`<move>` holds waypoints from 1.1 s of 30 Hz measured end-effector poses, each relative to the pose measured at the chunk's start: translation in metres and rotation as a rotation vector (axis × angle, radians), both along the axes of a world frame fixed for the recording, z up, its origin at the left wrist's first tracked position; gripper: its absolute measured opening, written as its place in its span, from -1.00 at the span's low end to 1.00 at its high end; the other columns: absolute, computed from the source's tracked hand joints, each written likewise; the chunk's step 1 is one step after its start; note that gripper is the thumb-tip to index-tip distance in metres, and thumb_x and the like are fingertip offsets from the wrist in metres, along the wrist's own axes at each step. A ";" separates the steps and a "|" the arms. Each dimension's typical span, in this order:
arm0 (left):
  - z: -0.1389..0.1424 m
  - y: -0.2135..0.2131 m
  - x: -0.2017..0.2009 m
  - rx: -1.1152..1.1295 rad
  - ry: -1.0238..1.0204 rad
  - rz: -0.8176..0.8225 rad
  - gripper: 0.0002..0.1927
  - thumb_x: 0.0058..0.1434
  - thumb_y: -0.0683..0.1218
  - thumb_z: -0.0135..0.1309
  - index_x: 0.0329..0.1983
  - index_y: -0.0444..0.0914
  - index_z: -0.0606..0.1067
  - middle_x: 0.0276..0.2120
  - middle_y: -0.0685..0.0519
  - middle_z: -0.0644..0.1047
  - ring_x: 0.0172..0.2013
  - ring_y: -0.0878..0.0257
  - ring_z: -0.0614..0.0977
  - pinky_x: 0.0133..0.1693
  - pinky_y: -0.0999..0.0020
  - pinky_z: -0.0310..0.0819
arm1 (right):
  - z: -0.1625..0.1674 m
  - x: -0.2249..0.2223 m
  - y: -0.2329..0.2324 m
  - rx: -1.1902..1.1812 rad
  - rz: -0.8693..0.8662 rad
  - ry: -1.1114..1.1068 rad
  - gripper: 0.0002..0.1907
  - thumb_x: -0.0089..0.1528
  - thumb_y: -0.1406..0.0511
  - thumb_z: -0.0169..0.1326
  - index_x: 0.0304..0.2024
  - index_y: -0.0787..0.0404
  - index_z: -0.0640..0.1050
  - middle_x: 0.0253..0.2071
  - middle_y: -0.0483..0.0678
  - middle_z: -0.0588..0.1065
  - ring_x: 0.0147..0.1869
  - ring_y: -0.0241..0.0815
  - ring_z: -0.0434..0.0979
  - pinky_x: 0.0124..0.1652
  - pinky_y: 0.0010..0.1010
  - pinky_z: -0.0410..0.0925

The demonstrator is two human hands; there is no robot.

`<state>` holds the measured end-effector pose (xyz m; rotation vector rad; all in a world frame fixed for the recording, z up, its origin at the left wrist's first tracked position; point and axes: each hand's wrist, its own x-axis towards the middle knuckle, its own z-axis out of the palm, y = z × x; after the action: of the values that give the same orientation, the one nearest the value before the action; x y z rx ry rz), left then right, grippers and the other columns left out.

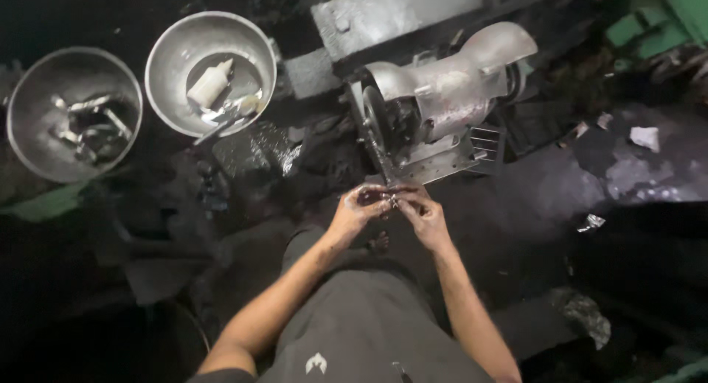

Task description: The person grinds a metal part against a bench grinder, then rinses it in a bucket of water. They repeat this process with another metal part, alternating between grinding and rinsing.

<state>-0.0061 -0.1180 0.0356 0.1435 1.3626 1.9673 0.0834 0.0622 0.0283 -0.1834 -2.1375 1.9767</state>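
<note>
My left hand [359, 208] and my right hand [422, 212] meet just in front of a bench grinder [442, 95], fingertips pinched together on a small metal piece [393, 201]. The piece is tiny and mostly hidden by my fingers. The grinder's dark wheel [375, 121] stands just above my hands, under a silvery curved guard. My forearms reach forward over my dark-clothed lap.
Two metal bowls sit at upper left: one [74, 111] holds several small metal parts, the other [210, 73] holds a white squeeze bottle [209, 83] and a spoon-like tool. A grey metal block [391, 14] lies behind the grinder. Crumpled scraps lie on the dark grimy floor at right.
</note>
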 end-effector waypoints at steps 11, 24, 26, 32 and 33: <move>-0.035 0.033 -0.045 0.244 -0.454 0.060 -0.72 0.34 -0.15 0.14 0.10 -0.25 0.52 -0.13 0.10 0.62 -0.23 0.34 0.63 -0.17 0.40 0.59 | -0.007 -0.067 -0.001 -0.303 -0.217 -0.139 -0.84 0.32 0.41 0.09 -0.09 0.37 0.60 -0.10 -0.09 0.52 -0.02 -0.29 0.51 0.00 -0.48 0.37; -0.071 0.049 -0.063 0.437 -0.521 0.086 -0.86 0.33 -0.22 0.19 -0.06 -0.26 0.55 -0.14 0.01 0.63 -0.14 0.17 0.67 -0.03 0.21 0.62 | -0.011 -0.079 -0.015 -0.491 -0.301 -0.100 -0.80 0.33 0.44 0.09 0.01 0.38 0.54 -0.07 -0.08 0.51 0.01 -0.31 0.46 0.03 -0.50 0.32; -0.071 0.051 -0.062 0.454 -0.535 0.102 -0.86 0.31 -0.23 0.18 -0.08 -0.27 0.56 -0.15 -0.01 0.63 -0.14 0.16 0.68 -0.02 0.19 0.63 | -0.008 -0.080 -0.016 -0.459 -0.341 -0.136 -0.77 0.30 0.44 0.08 0.01 0.36 0.54 -0.07 -0.10 0.51 -0.01 -0.33 0.47 -0.01 -0.51 0.32; -0.069 0.052 -0.060 0.506 -0.540 0.088 -0.84 0.29 -0.24 0.16 -0.07 -0.30 0.55 -0.15 -0.01 0.63 -0.13 0.14 0.68 -0.04 0.17 0.63 | -0.001 -0.081 -0.017 -0.436 -0.311 -0.090 -0.83 0.34 0.44 0.07 -0.03 0.36 0.55 -0.09 -0.11 0.50 0.00 -0.33 0.46 0.01 -0.52 0.32; -0.067 0.051 -0.061 0.503 -0.539 0.084 -0.84 0.29 -0.23 0.16 -0.07 -0.30 0.55 -0.15 -0.01 0.63 -0.13 0.14 0.69 -0.04 0.18 0.63 | 0.000 -0.082 -0.017 -0.437 -0.305 -0.085 -0.84 0.34 0.44 0.07 -0.04 0.36 0.55 -0.09 -0.11 0.50 0.00 -0.33 0.46 0.02 -0.52 0.31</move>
<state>-0.0668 -0.0666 -0.0317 -0.2032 0.5283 2.1733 0.0012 0.0452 0.0285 -0.6331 -1.5715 2.2407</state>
